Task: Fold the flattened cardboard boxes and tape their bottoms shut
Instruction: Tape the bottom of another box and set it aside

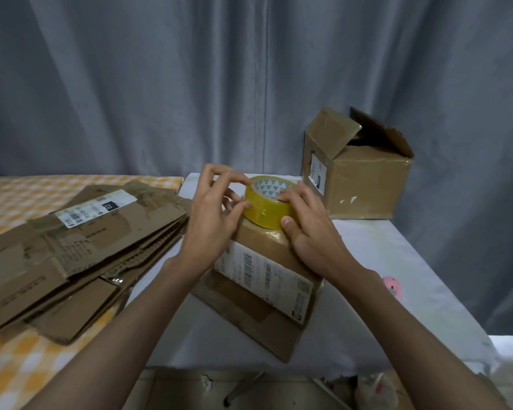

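Observation:
A folded cardboard box (267, 279) with a white barcode label lies on the white table (382, 261) in front of me. A yellow roll of tape (268, 207) rests on top of the box. My right hand (311, 229) grips the roll from the right, thumb on its side. My left hand (214, 211) touches the roll's left side, with fingertips pinched at its surface. A stack of flattened cardboard boxes (80, 247) lies to the left on a yellow checked cloth.
A taped box (359, 176) with loose top flaps stands at the back right of the table. A small pink object (393, 287) lies at the right. Grey curtains hang behind. Below the table's front edge is a floor with debris.

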{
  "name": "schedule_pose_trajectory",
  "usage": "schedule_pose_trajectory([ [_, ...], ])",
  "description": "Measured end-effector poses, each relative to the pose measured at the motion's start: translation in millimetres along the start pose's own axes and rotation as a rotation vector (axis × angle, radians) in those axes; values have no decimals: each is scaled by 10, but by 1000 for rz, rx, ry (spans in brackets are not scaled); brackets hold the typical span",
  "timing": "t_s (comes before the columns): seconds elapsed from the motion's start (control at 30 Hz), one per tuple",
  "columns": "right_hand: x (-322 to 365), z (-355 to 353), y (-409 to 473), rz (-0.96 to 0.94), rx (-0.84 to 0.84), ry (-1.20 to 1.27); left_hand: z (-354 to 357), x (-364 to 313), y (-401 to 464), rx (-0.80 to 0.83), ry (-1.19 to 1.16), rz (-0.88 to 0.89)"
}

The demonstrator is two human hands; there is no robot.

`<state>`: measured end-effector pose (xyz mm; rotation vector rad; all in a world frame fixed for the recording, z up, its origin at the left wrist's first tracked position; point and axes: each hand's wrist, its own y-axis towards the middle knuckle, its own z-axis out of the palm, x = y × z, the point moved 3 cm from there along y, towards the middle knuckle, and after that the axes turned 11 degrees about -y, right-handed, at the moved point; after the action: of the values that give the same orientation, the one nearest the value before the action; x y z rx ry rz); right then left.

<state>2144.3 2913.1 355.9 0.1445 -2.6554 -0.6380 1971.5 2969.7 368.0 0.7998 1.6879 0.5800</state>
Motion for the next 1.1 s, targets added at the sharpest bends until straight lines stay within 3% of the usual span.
schedule_pose_trajectory([
  [0.33, -30, 42, 13, 81, 12, -30, 28, 146, -33, -94, -123, -157],
  [0.5, -58, 31, 8, 77, -62, 0, 53, 5, 42, -119, -90, -71],
  [0.7, -47, -22, -6, 69, -160, 165, -62, 32, 148, -175, -227, -215],
  [0.9, -47, -132, -40, 97, -361, 383, -39, -54, 186, -85, -429, -403],
  [1.1, -26, -115, -68, 67, -396, 336, -173, -88, 308, 49, -452, -550],
])
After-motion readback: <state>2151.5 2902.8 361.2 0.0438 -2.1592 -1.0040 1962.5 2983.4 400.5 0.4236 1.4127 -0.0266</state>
